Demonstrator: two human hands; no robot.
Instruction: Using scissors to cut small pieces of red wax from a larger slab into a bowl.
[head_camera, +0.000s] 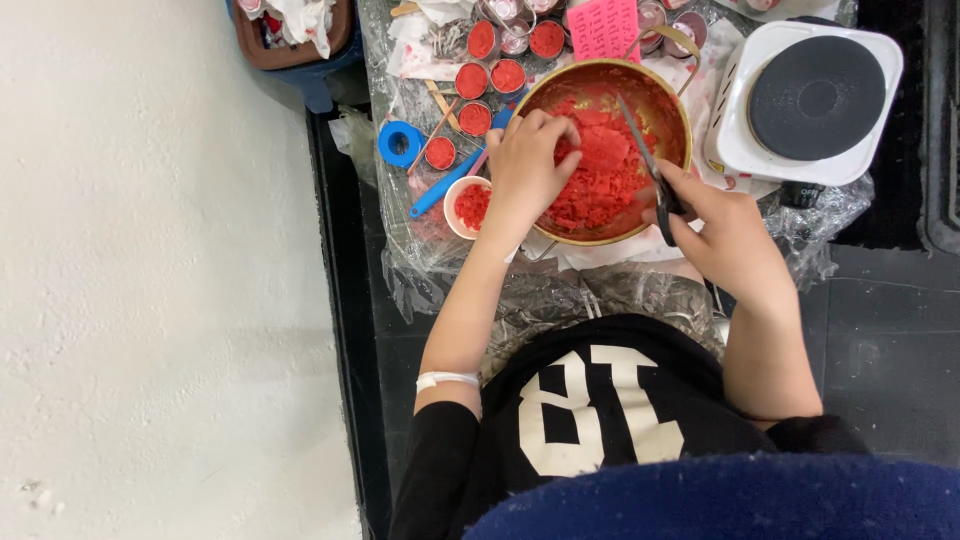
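A gold metal bowl (676, 112) full of crumbly red wax-like pieces (600, 185) stands on the plastic-covered table. My left hand (525, 170) reaches over the bowl's near left rim, fingers curled on a red chunk inside. My right hand (725, 230) is at the bowl's right side and grips the dark handle of a knife (640, 150), whose blade slants up into the red mass. A small white cup (466, 207) of red crumbs sits just left of the bowl.
Several small round tins of red wax (472, 82) lie behind the bowl, with a blue tape roll (400, 143), a blue tool (445, 185) and a pink card (603, 28). A white single hotplate (810, 100) stands right. A pale floor spreads left.
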